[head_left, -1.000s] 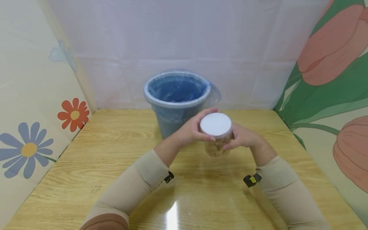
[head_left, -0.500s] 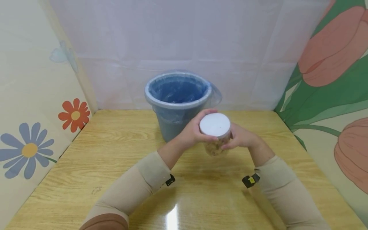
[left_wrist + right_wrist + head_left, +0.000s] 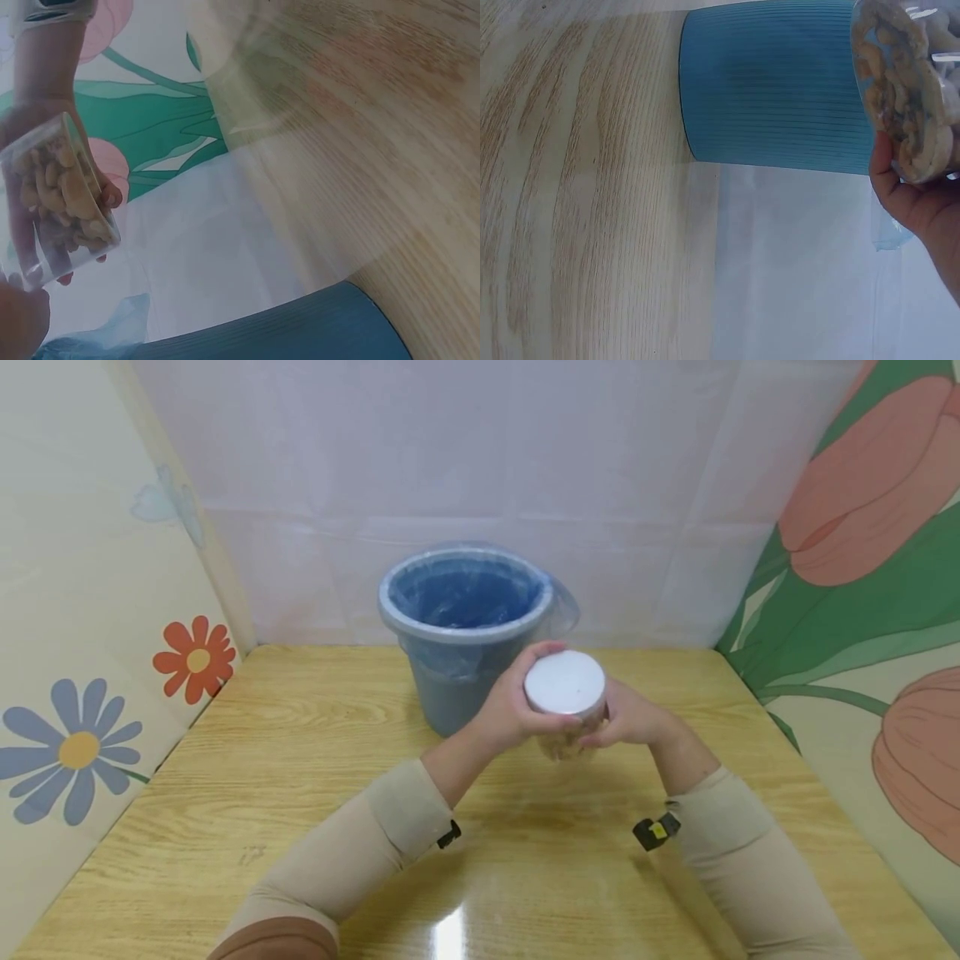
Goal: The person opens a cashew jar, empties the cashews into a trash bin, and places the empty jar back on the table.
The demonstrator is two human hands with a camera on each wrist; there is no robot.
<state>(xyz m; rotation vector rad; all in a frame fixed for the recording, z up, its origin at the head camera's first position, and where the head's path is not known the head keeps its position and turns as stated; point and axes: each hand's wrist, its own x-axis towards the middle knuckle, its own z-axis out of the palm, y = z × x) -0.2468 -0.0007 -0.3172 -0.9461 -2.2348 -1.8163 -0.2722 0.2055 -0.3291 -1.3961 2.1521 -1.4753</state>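
A clear jar (image 3: pixel 557 747) with a white lid (image 3: pixel 565 682) is held above the table, in front of the bucket. Pale curved nuts that look like cashews (image 3: pixel 61 191) show through its wall in the left wrist view. My left hand (image 3: pixel 512 708) grips the lid's rim from the left, thumb along the near side. From the right, my right hand (image 3: pixel 636 714) holds the jar's body below the lid. The lid sits on the jar. In the right wrist view, the right fingers (image 3: pixel 900 191) lie against the jar's base end.
A blue bucket (image 3: pixel 465 632) lined with a clear plastic bag stands on the wooden table (image 3: pixel 300 718), just behind the left hand. Behind it hangs a white sheet (image 3: pixel 480 460). Flower-printed panels (image 3: pixel 840 635) flank the table on both sides.
My left hand and forearm have shifted slightly right, its thumb farther along the lid's rim. The lid has edged a little up and right. The right hand stays almost in place.
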